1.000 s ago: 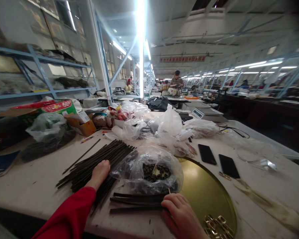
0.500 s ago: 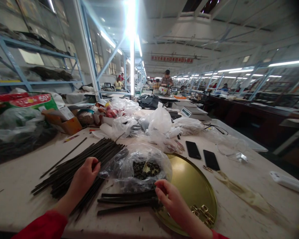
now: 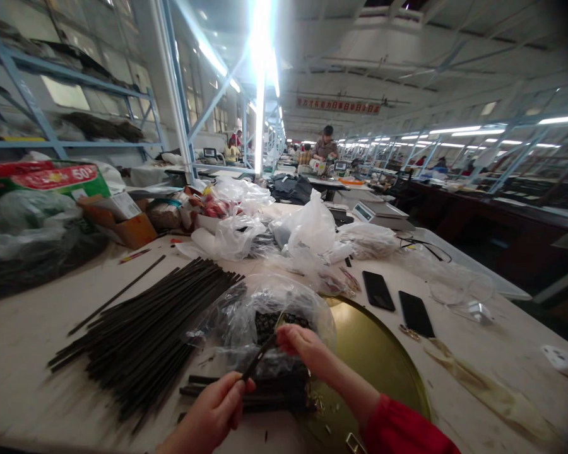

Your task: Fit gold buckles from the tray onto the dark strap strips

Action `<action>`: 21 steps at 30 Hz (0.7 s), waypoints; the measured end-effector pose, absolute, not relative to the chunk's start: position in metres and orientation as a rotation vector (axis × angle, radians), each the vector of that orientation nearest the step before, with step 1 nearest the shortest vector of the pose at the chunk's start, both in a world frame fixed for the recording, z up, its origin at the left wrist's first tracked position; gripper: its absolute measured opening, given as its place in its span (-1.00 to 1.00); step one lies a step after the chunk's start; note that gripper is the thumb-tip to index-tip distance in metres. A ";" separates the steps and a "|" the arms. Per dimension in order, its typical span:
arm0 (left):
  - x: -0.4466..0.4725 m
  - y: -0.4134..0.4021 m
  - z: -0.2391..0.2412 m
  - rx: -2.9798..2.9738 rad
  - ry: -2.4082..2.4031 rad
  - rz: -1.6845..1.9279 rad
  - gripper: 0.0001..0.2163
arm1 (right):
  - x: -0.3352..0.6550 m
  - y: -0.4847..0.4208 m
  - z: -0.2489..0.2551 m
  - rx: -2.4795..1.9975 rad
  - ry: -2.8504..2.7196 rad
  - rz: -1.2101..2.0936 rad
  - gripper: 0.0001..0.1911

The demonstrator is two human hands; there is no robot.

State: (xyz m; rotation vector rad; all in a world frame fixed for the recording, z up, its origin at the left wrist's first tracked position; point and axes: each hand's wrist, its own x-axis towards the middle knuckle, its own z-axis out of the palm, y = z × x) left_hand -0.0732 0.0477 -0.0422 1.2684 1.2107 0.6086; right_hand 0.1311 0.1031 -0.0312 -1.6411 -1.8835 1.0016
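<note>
My left hand (image 3: 220, 407) is closed on one end of a thin dark strip (image 3: 258, 360) that slants up and to the right. The strip's far end meets the pinched fingertips of my right hand (image 3: 303, 343), in front of an open clear plastic bag (image 3: 312, 302). Inside the bag lie many small black pieces (image 3: 267, 325), partly covered by my right hand. A few more dark strips (image 3: 284, 398) lie below the bag, reaching onto a round gold tray (image 3: 383, 353). To the left spreads a large pile of dark strips (image 3: 142, 334).
Two black phones (image 3: 377, 291) lie right of the bag, beside a pale cloth strip (image 3: 483, 384). Crumpled white plastic bags (image 3: 307, 227) and a scale (image 3: 378, 214) stand behind. An orange-brown box (image 3: 132, 230) sits at the left. A person (image 3: 325, 148) works farther back.
My left hand has come from the strip pile down and right, now with a strip in it. My right hand has moved up and left over the bag. The view has shifted slightly.
</note>
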 end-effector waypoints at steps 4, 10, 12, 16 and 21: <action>-0.071 0.052 -0.050 1.033 1.212 0.640 -0.53 | 0.149 0.147 -0.042 -1.920 -1.877 0.646 -0.67; -0.066 0.048 -0.039 0.874 1.222 0.715 -0.61 | 0.134 0.163 -0.055 -2.004 -1.999 0.454 -0.66; -0.066 0.048 -0.035 0.822 1.219 0.724 -0.63 | 0.127 0.157 -0.052 -1.913 -2.113 0.461 -0.70; -0.069 0.044 -0.025 0.684 1.196 0.715 -0.67 | 0.121 0.142 -0.039 -1.743 -2.277 0.434 -0.72; -0.072 0.034 -0.013 0.602 1.187 0.681 -0.68 | 0.112 0.133 -0.035 -1.686 -2.383 0.428 -0.77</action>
